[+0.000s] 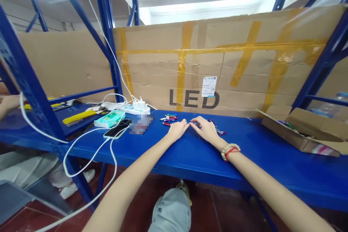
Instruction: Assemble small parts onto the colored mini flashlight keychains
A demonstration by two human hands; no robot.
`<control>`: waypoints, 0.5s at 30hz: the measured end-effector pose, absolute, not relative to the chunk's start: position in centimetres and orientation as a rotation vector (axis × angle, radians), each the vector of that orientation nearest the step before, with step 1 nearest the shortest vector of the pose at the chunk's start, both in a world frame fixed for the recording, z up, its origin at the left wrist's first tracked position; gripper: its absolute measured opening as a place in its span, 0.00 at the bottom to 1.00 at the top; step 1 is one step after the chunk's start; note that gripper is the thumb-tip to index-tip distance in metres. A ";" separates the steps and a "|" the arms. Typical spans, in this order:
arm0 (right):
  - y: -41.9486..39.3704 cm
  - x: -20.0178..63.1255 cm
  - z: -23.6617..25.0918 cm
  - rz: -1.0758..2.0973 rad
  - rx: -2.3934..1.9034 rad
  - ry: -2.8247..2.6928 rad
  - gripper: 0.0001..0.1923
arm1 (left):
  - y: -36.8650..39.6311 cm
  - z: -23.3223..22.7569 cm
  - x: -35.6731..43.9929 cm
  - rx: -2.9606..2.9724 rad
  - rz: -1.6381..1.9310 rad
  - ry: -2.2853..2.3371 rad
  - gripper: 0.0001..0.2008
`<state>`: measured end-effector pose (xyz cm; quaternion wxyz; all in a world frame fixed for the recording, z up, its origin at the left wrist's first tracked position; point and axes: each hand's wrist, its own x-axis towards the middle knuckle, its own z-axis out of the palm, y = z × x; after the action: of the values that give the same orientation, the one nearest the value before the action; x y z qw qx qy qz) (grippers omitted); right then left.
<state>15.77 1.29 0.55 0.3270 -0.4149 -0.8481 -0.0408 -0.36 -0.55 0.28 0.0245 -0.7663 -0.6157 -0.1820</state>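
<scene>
Resting on the blue shelf [244, 159], the left hand [178, 129] and right hand [206, 129] meet fingertip to fingertip over a scatter of small coloured pieces [170, 119]. The fingers look curled and pinched together, but whether they actually hold a piece cannot be told; it would be too small to see. The work seems to be at the sorting or picking stage, and the next move likely calls for a fine pinch on one piece. More pieces lie half hidden behind the right hand, and a blurred object [140, 124] sits beside the phone [116, 129].
</scene>
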 end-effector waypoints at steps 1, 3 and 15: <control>1.0 16.0 0.7 -0.166 -1.193 -2.220 0.15 | -0.9 0.4 -0.4 -2.340 -0.588 -1.927 0.12; 0.6 16.4 0.7 -0.242 -1.339 -2.200 0.16 | -1.7 0.6 -0.4 -2.296 -0.635 -1.968 0.13; -3.4 16.0 -0.6 -0.308 -1.720 -2.259 0.21 | -11.4 0.2 2.5 -2.330 -0.810 -2.025 0.13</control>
<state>16.01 -3.35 -0.62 0.1423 -0.5963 -0.7828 -0.1066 2.46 -11.39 0.15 -0.0250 -0.7298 -0.6344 -0.2537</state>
